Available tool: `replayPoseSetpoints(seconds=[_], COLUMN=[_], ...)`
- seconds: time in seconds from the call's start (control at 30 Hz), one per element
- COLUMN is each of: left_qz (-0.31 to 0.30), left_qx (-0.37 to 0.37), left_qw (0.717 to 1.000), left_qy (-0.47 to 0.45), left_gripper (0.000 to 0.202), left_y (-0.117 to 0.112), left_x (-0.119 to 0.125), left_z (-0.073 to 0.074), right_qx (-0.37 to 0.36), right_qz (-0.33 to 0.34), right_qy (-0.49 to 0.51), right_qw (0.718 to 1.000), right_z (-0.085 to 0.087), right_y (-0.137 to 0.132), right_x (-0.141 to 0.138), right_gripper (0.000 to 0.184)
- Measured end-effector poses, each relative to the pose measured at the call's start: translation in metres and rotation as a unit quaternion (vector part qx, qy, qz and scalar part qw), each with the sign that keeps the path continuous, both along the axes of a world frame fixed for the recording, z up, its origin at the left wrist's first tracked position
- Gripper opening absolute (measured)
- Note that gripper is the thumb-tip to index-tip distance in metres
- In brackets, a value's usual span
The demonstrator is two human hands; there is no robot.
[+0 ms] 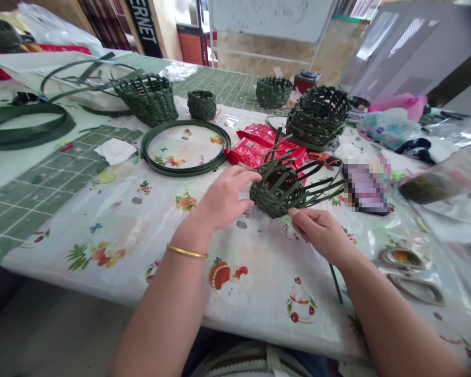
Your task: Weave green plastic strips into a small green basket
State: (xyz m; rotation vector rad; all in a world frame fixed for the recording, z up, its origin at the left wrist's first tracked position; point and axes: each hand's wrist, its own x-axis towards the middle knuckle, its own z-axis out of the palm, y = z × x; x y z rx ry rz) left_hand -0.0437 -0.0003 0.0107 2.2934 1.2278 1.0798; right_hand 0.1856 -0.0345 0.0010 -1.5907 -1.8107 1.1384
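A small, partly woven dark green basket point(277, 201) stands on the flowered tablecloth, with long loose strips fanning up and out from its rim, mostly to the right. My left hand point(230, 196) is at its left side, thumb and fingers spread apart, fingertips touching or close to the rim. At the lower front right of the basket, my right hand point(317, 230) is closed, thumb and forefinger pinching a thin green weaving strip. The tail of this weaving strip point(336, 283) hangs out below that hand. What lies under the right hand's curled fingers is hidden.
Behind the basket lie red packets point(249, 149) and orange-handled pliers point(324, 158). A coil of green strip point(186, 174) is on the left, finished baskets point(318, 116) farther back. Scissors point(416, 288) and a pixelated phone point(367, 191) lie to the right, a white tissue point(115, 152) at left.
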Motion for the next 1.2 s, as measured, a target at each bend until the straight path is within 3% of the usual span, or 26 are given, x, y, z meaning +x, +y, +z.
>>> replayPoseSetpoints(seconds=[0.17, 0.3, 0.43, 0.6, 0.73, 0.97, 1.2], left_qz=[-0.039, -0.082, -0.087, -0.06, -0.056, -0.041, -0.053], left_qx=[-0.054, -0.065, -0.051, -0.001, -0.014, -0.014, -0.007], left_qw=[0.997, 0.989, 0.991, 0.994, 0.993, 0.994, 0.999], left_qy=[-0.049, -0.101, -0.091, -0.094, -0.105, -0.1, 0.001], left_gripper=[0.044, 0.043, 0.044, 0.063, 0.068, 0.067, 0.056], left_y=[-0.001, -0.003, -0.006, -0.009, -0.011, -0.014, -0.02], left_x=[0.015, 0.025, 0.031, 0.036, 0.039, 0.038, 0.034], left_z=[-0.011, -0.013, -0.01, -0.007, -0.007, -0.004, 0.004], right_qx=[-0.083, -0.165, -0.212, -0.237, -0.252, -0.266, -0.263], right_qz=[0.007, -0.007, -0.013, 0.005, 0.014, 0.026, 0.033], right_qy=[0.141, 0.289, 0.366, 0.39, 0.397, 0.423, 0.453], right_qw=[0.987, 0.943, 0.906, 0.89, 0.882, 0.866, 0.851], right_z=[-0.001, 0.004, 0.008, 0.008, 0.007, 0.004, 0.003], right_y=[0.001, 0.002, 0.001, -0.001, -0.002, -0.004, -0.006], right_x=[0.009, 0.019, 0.029, 0.034, 0.032, 0.031, 0.031], right_gripper=[0.048, 0.046, 0.046, 0.048, 0.048, 0.05, 0.05])
